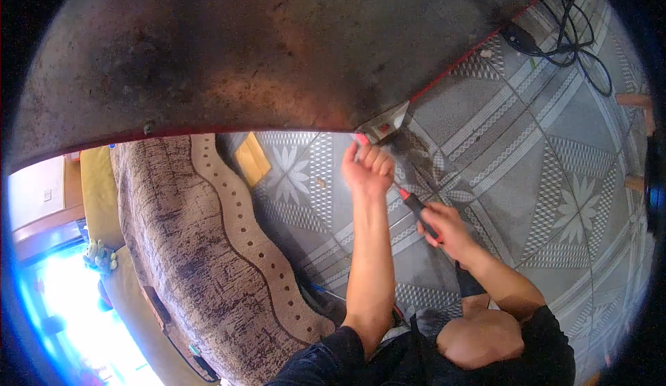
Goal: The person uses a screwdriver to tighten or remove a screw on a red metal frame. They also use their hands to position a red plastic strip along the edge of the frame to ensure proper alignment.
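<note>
Head view, right hand (447, 230) wrapped around black-and-red hand tool (421, 216), its tip end angled toward left hand (369, 169), left fingers curled just below metal bracket (386, 125), can't tell if pinching anything, big dark panel (208, 53) above, patterned tile floor (499, 136) below.

A panel (229, 53) spans the top of the view, with a bracket (385, 128) at its nearest corner. The left hand (371, 169) is just below that corner. To its right and nearer the body, the right hand (444, 230) holds a screwdriver (418, 212) slanting up toward the left hand. A couch (201, 247) occupies the left; a flat piece (252, 160) lies on the floor (506, 198) between couch and left hand. Beyond the right hand, a cable (579, 53) lies at upper right beside the panel.
</note>
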The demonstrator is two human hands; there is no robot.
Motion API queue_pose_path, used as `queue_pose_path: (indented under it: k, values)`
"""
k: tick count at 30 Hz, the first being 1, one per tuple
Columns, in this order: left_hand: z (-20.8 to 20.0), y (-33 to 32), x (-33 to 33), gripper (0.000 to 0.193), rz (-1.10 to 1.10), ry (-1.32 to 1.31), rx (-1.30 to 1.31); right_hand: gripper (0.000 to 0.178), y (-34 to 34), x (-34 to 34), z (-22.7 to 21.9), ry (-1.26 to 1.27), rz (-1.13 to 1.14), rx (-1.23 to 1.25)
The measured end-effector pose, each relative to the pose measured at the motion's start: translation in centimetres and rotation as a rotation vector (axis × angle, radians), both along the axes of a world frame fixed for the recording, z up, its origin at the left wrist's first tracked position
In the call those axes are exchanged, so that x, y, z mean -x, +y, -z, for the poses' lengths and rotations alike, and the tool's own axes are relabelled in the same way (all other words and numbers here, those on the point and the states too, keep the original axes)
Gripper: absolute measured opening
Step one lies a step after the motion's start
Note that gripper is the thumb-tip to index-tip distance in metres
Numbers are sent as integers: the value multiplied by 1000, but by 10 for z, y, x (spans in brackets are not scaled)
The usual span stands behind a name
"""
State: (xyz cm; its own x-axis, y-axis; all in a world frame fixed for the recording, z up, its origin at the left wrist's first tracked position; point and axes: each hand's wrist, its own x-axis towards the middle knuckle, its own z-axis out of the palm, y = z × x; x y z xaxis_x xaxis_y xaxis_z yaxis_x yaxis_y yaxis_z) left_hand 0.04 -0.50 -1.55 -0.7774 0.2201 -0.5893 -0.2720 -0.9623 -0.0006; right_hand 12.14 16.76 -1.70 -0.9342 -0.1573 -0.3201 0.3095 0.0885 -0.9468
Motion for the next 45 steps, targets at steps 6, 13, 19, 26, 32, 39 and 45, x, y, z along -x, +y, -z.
queue_pose_path:
  k: [6, 13, 19, 26, 32, 39, 45]
  values:
    - [0, -9, -13, 35, -37, 184, -187, 33, 3, 12, -8, -685, 11, 874]
    - [3, 18, -9, 25, 84, 227, 167, 36, 11, 17, 1, -677, 78, 857]
    - [10, 16, -10, 25, 79, 251, 185, 32, 10, 15, 7, -712, 65, 967]
    - [4, 21, -12, 25, 57, 199, 202, 37, 12, 13, 14, -772, 62, 1027]
    - [3, 19, -10, 24, 75, 221, 209, 39, 11, 14, 14, -770, 50, 1028]
    - [1, 18, -5, 29, 62, 196, 215, 43, 11, 17, 14, -952, 68, 1149]
    - [3, 8, 6, 37, 89, 155, 218, 45, 10, 17, 15, -934, -77, 1219]
